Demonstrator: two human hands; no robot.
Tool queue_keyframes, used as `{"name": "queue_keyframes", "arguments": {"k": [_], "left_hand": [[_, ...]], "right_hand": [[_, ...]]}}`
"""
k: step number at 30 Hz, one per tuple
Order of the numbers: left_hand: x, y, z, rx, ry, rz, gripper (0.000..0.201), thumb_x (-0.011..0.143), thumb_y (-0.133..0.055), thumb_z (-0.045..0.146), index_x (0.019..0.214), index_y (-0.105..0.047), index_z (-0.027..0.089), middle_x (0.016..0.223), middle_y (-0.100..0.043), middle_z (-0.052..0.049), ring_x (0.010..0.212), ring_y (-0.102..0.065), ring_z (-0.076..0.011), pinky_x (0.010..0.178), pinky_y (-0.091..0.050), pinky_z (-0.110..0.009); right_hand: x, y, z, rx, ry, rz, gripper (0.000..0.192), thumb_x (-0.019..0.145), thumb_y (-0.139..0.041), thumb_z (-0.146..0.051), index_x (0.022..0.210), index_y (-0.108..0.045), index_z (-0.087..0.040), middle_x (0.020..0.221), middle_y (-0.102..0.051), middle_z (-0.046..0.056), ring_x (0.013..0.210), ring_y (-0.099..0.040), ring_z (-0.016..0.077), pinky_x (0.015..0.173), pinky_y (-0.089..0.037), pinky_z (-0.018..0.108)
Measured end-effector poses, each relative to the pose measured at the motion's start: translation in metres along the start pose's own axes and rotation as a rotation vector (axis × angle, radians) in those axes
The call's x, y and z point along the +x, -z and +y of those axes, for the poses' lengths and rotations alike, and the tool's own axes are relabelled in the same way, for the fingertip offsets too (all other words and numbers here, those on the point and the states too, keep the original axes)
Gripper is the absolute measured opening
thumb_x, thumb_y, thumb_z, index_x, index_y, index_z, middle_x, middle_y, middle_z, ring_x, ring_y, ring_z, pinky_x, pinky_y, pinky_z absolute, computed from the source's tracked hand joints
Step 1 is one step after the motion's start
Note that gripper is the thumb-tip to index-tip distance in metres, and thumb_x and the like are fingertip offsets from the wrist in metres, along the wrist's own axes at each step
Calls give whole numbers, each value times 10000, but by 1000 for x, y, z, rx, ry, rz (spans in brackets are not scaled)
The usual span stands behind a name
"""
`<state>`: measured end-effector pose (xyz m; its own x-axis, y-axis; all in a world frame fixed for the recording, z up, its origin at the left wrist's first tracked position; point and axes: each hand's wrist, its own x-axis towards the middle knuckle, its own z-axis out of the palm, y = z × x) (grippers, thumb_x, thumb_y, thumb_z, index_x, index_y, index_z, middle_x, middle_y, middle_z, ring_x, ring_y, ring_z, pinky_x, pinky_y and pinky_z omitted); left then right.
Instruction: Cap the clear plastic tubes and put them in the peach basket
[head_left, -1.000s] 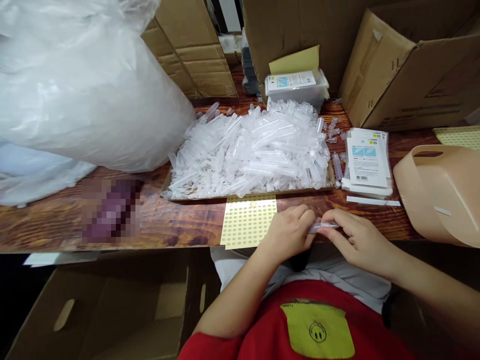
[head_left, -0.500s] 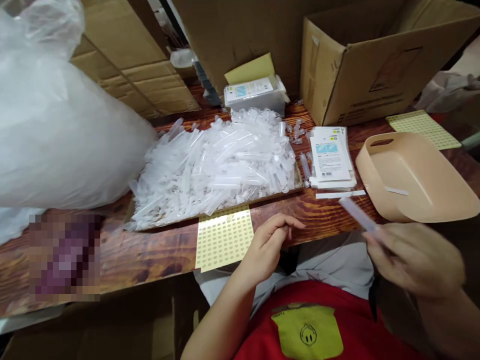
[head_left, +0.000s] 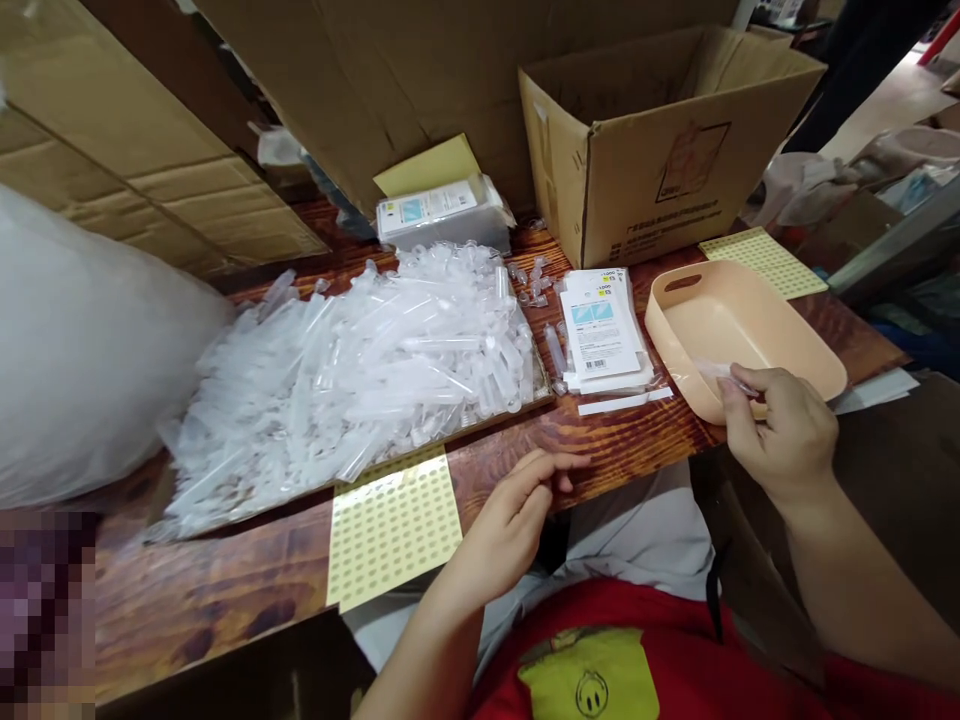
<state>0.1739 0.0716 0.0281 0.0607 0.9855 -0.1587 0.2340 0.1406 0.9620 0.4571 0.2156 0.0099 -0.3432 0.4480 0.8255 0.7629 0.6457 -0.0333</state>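
My right hand (head_left: 784,430) pinches a clear plastic tube (head_left: 716,370) by one end. The tube's other end reaches over the near part of a peach-coloured plastic basket (head_left: 795,330). Past the table's front edge, my left hand (head_left: 510,515) rests low with its index finger stretched out and the other fingers loosely bent; nothing shows in it. A yellow sheet of small round stickers (head_left: 394,530) lies just left of that hand. Farther back, a large heap of clear plastic tubes (head_left: 390,360) fills a shallow cardboard tray (head_left: 465,432).
Printed cards in clear sleeves (head_left: 604,325) are stacked between heap and basket, with a white strip (head_left: 626,402) before them. Behind stand an open cardboard box (head_left: 675,170) and another card stack (head_left: 435,215). A big white plastic bag (head_left: 90,350) bulges at left.
My right hand has brought the tube from in front of the basket to over its near part. My left hand looks nearly unchanged. The head view has turned somewhat to the right.
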Motion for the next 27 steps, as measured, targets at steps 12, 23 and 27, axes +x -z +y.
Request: {"name": "queue_keyframes", "arguments": {"k": [12, 23, 27], "left_hand": [[31, -10, -16, -528, 76, 184, 334, 781, -597, 278, 994, -813, 137, 758, -657, -29, 575, -385, -96, 579, -280, -275], [20, -9, -23, -469, -21, 158, 278, 850, -547, 254, 950, -783, 145, 713, -582, 4, 613, -400, -106, 632, -294, -283], [21, -8, -21, -447, -29, 138, 271, 865, -532, 247, 934, -775, 148, 711, -577, 4, 651, -445, -117, 676, -332, -283]], "right_hand": [[66, -20, -49, 302, 392, -303, 138, 991, -581, -138, 1087, -679, -147, 1088, -757, 114, 1002, -662, 276, 813, -454, 392], [85, -89, -61, 203, 400, -782, 319, 817, -605, -255, 1109, -648, -135, 1136, -699, 164, 1074, -523, 352, 931, -372, 444], [87, -88, -56, 190, 453, -793, 324, 861, -586, -296, 1123, -669, -123, 1167, -688, 180, 1076, -510, 353, 923, -376, 438]]}}
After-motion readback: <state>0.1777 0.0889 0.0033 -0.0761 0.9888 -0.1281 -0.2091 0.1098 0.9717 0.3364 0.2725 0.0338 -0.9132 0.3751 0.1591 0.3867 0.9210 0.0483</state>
